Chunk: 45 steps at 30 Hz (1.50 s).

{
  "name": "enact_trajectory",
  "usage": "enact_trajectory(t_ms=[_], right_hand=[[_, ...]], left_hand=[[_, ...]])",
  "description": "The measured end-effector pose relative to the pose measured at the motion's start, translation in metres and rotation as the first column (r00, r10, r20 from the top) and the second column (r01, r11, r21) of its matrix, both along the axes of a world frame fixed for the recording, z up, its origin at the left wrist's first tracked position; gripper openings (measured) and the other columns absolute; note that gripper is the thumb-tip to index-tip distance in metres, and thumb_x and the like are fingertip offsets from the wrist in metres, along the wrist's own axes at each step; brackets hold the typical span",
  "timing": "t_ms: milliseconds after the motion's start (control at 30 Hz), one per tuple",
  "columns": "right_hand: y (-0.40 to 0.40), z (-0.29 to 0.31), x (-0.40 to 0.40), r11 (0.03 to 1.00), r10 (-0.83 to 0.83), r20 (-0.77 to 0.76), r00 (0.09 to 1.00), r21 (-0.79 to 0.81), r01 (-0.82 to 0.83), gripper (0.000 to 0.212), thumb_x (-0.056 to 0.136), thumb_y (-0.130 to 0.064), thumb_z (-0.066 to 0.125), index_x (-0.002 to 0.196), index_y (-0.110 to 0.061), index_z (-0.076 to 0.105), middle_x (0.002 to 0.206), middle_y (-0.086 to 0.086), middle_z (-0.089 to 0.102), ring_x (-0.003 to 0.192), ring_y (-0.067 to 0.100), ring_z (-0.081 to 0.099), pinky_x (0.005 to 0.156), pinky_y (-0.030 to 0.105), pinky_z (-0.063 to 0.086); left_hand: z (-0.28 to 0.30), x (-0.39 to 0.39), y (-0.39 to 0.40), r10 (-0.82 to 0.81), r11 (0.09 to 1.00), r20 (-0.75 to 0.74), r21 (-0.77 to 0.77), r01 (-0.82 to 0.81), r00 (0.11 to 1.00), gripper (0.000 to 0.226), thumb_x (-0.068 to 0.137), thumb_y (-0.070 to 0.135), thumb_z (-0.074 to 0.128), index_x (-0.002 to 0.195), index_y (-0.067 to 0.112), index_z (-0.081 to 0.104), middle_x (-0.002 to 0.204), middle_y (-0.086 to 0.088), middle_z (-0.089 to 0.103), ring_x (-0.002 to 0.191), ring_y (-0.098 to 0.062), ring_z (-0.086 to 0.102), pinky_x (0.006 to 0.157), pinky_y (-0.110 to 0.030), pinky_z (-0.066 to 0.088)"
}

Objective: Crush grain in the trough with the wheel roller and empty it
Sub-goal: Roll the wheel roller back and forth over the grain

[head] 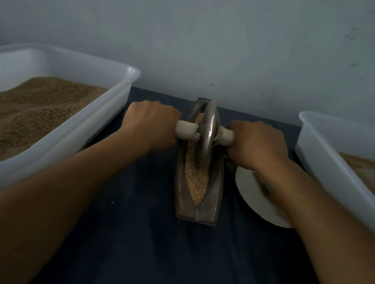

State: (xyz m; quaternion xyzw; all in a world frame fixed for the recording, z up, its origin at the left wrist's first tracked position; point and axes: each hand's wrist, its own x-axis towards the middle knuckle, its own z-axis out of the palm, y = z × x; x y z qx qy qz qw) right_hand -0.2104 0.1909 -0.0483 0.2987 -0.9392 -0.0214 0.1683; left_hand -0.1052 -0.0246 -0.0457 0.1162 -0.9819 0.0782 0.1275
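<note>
In the middle of the frame, the trough (198, 198) and the wheel roller (206, 134) look like dull grey metal with a soft shine. The grain (196, 183) is coarse. The left tub (80, 124) is smooth, translucent white plastic. The table cover (147, 247) looks like matt dark cloth.

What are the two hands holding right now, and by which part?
Both grip the wheel roller by its white axle handles: left hand on the left handle, right hand on the right. The disc sits in the trough.
</note>
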Motion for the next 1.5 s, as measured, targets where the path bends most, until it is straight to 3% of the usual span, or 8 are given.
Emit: enact_trajectory(t_ms=[167, 333, 500, 767, 1000, 1167, 1333, 1500], right_hand=[[-0.006, 0.005, -0.016, 1.000, 0.020, 0.080, 0.997, -0.012, -0.019, 0.022, 0.072, -0.052, 0.067, 0.079, -0.035, 0.055, 0.077, -0.010, 0.058, 0.062, 0.015, 0.046, 0.051, 0.027, 0.028], [-0.008, 0.005, -0.021, 0.999, 0.016, -0.011, 1.000, -0.043, -0.016, 0.021, 0.078, -0.050, 0.063, 0.074, -0.031, 0.054, 0.066, -0.012, 0.049, 0.054, 0.007, 0.036, 0.049, 0.024, 0.023], [-0.010, 0.013, -0.027, 0.990, 0.014, -0.160, 0.987, -0.134, -0.035, 0.014, 0.079, -0.037, 0.065, 0.079, -0.029, 0.055, 0.059, -0.012, 0.033, 0.049, 0.007, 0.021, 0.048, 0.024, 0.015], [-0.016, 0.005, -0.037, 0.981, -0.022, -0.269, 0.963, -0.194, -0.032, 0.020, 0.079, -0.024, 0.071, 0.072, -0.022, 0.052, 0.054, -0.011, 0.025, 0.045, 0.010, 0.013, 0.050, 0.025, 0.008], [-0.022, -0.008, -0.048, 0.994, -0.036, -0.179, 0.983, -0.106, 0.017, 0.025, 0.081, -0.033, 0.069, 0.077, -0.030, 0.045, 0.058, -0.011, 0.028, 0.049, 0.008, 0.019, 0.048, 0.024, 0.014], [-0.022, -0.004, -0.047, 0.997, -0.057, -0.098, 0.994, -0.064, 0.051, 0.018, 0.082, -0.040, 0.062, 0.075, -0.031, 0.048, 0.065, -0.010, 0.042, 0.051, 0.010, 0.026, 0.048, 0.024, 0.018], [-0.014, -0.007, -0.033, 0.996, -0.055, -0.016, 0.998, -0.066, 0.054, 0.021, 0.082, -0.043, 0.063, 0.072, -0.034, 0.048, 0.068, -0.012, 0.044, 0.057, 0.012, 0.035, 0.049, 0.025, 0.021], [-0.007, -0.006, -0.013, 0.998, -0.037, -0.019, 0.999, -0.056, 0.036, 0.014, 0.079, -0.044, 0.066, 0.081, -0.034, 0.056, 0.071, -0.010, 0.050, 0.055, 0.012, 0.033, 0.049, 0.026, 0.018]], left_hand=[[0.002, -0.016, -0.005, -0.012, 1.000, -0.055, -0.010, 0.012, 0.998, 0.018, 0.081, 0.045, 0.065, 0.088, 0.035, 0.052, 0.082, 0.004, 0.056, 0.073, -0.022, 0.052, 0.063, -0.036, 0.038], [0.000, -0.021, -0.010, -0.027, 1.000, -0.094, 0.001, 0.027, 0.995, 0.019, 0.081, 0.046, 0.065, 0.091, 0.032, 0.057, 0.089, 0.001, 0.065, 0.085, -0.027, 0.065, 0.065, -0.036, 0.043], [0.006, -0.027, -0.010, -0.038, 0.999, -0.288, 0.001, 0.040, 0.957, 0.025, 0.081, 0.038, 0.068, 0.082, 0.033, 0.043, 0.087, -0.004, 0.067, 0.080, -0.032, 0.066, 0.062, -0.034, 0.038], [-0.001, -0.044, -0.006, -0.072, 0.997, -0.383, -0.056, 0.054, 0.921, 0.018, 0.084, 0.029, 0.070, 0.090, 0.022, 0.054, 0.086, -0.004, 0.066, 0.074, -0.030, 0.064, 0.060, -0.034, 0.032], [-0.009, -0.046, -0.012, -0.027, 0.999, -0.310, -0.047, 0.013, 0.950, 0.018, 0.085, 0.036, 0.069, 0.096, 0.025, 0.059, 0.087, -0.003, 0.066, 0.075, -0.026, 0.062, 0.059, -0.034, 0.036], [-0.005, -0.045, -0.007, 0.049, 0.996, -0.186, -0.062, -0.062, 0.981, 0.026, 0.087, 0.040, 0.069, 0.106, 0.026, 0.059, 0.088, -0.002, 0.062, 0.069, -0.020, 0.048, 0.059, -0.037, 0.038], [0.003, -0.034, -0.004, 0.026, 0.997, -0.112, -0.065, -0.033, 0.993, 0.023, 0.085, 0.040, 0.069, 0.101, 0.028, 0.058, 0.082, 0.000, 0.052, 0.071, -0.020, 0.046, 0.061, -0.037, 0.036], [0.004, -0.015, 0.002, 0.038, 0.999, -0.025, -0.021, -0.039, 0.999, 0.023, 0.083, 0.042, 0.068, 0.098, 0.031, 0.054, 0.083, 0.003, 0.052, 0.073, -0.020, 0.049, 0.064, -0.037, 0.042]])
